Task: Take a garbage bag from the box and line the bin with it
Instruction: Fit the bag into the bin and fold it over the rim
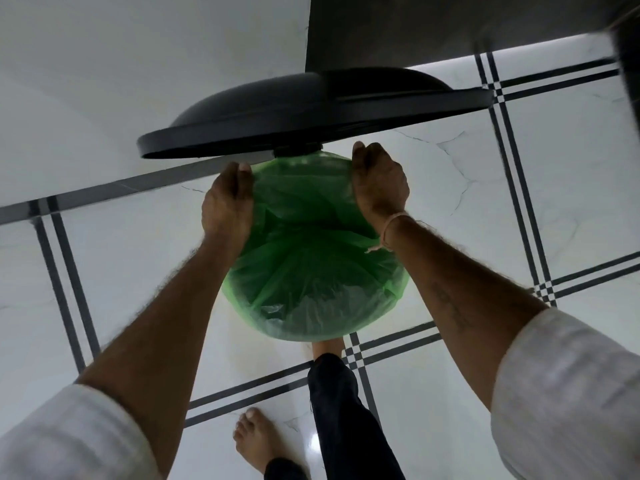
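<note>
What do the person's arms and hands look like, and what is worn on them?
Both forearms are bare and hairy, with white sleeves pushed up: left sleeve, right sleeve. The left hand wears nothing visible. At the right hand, a pale thread bracelet circles the wrist, and a dark tattoo runs along that forearm.

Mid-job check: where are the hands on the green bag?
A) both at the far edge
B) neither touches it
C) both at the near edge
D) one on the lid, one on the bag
A: left hand and right hand both grip the green bag at its far edge, below the raised lid.
</note>
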`<state>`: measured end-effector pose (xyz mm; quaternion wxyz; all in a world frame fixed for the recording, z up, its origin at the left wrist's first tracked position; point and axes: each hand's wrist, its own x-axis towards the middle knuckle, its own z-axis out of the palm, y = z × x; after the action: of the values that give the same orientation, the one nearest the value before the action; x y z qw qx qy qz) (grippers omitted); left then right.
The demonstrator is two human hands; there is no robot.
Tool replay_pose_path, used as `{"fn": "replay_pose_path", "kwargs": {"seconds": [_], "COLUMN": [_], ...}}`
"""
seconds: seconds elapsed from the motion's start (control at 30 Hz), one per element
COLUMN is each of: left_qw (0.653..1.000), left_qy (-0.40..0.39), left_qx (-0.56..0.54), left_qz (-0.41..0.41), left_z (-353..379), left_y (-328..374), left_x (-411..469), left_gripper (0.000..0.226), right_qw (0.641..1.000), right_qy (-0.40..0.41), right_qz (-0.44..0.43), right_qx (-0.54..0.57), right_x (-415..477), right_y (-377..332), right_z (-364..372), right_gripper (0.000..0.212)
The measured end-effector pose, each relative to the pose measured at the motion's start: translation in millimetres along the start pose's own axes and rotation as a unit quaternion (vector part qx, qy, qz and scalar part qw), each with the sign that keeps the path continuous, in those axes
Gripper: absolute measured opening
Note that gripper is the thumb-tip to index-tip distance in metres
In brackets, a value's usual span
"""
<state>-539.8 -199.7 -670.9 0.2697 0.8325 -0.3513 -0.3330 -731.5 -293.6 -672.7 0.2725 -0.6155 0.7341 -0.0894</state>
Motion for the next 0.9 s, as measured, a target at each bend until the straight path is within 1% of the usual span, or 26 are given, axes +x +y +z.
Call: {"fn": "replay_pose_path", "kwargs": {"seconds": [0.1,0.17,0.23,0.3,0.37,0.4,0.43,0.47,0.5,0.53,0.57,0.6,0.63,0.67,0.7,0.8,0.9], "left_qw": [1.000,0.999,0.999,0.998,0.997,0.997,0.997,0.998,0.996,0.990,0.978,0.963,0.950,0.939,0.935,0.927,0.908], "left_qy": [-0.017,-0.031,-0.039,-0.049,-0.059,-0.059,-0.046,-0.013,0.038,0.096,0.147,0.175,0.183,0.182,0.180,0.207,0.241], "left_qx": [0.011,0.025,0.024,0.017,-0.007,-0.015,-0.014,-0.005,0.005,0.009,-0.002,-0.026,-0.058,-0.091,-0.114,-0.153,-0.201], "left_qz": [0.008,0.001,-0.008,-0.019,-0.041,-0.053,-0.058,-0.062,-0.075,-0.103,-0.148,-0.201,-0.247,-0.276,-0.284,-0.272,-0.278], "left_z": [-1.6,-1.5,-1.7,-2.8,-5.9,-8.2,-11.9,-14.3,-16.8,-18.1,-17.6,-15.3,-11.6,-5.9,0.0,11.1,16.3], "left_y": [-1.9,-5.3,-6.8,-4.5,1.4,3.1,2.1,-2.6,-8.9,-14.9,-19.3,-21.5,-22.4,-23.7,-24.6,-28.5,-30.0], "left_x": [5.1,9.0,10.7,12.2,8.9,4.4,-2.0,-9.2,-18.3,-29.3,-41.2,-54.4,-66.5,-77.1,-86.5,-96.1,-92.3], "left_gripper": [0.047,0.047,0.047,0.043,0.040,0.041,0.046,0.053,0.057,0.057,0.055,0.053,0.052,0.050,0.048,0.040,0.025], "right_qw": [1.000,0.998,0.993,0.989,0.989,0.992,0.996,0.999,0.999,0.995,0.986,0.975,0.964,0.954,0.948,0.936,0.920], "right_qy": [-0.016,-0.053,-0.099,-0.132,-0.138,-0.122,-0.085,-0.033,0.027,0.085,0.125,0.143,0.144,0.138,0.131,0.132,0.129], "right_qz": [0.012,0.040,0.062,0.066,0.058,0.044,0.028,0.018,0.026,0.055,0.101,0.152,0.198,0.230,0.247,0.267,0.305], "right_qx": [-0.024,-0.013,0.010,0.023,0.011,-0.002,-0.008,-0.007,0.004,0.021,0.042,0.070,0.103,0.134,0.154,0.187,0.208], "right_x": [7.4,15.1,21.3,25.4,23.1,19.0,10.6,0.6,-12.4,-26.0,-40.3,-54.3,-67.6,-78.8,-87.9,-97.9,-89.3], "right_y": [0.5,0.1,0.5,-0.8,-1.1,0.9,4.3,11.0,19.6,29.7,39.7,49.3,56.9,62.6,66.1,65.3,62.0], "right_z": [2.8,2.4,1.3,-2.4,-8.6,-12.4,-17.1,-21.3,-26.3,-30.2,-33.6,-34.9,-32.3,-26.7,-21.1,-6.9,-8.0], "right_gripper": [0.053,0.055,0.053,0.049,0.048,0.049,0.048,0.044,0.041,0.039,0.040,0.042,0.044,0.047,0.049,0.051,0.053]}}
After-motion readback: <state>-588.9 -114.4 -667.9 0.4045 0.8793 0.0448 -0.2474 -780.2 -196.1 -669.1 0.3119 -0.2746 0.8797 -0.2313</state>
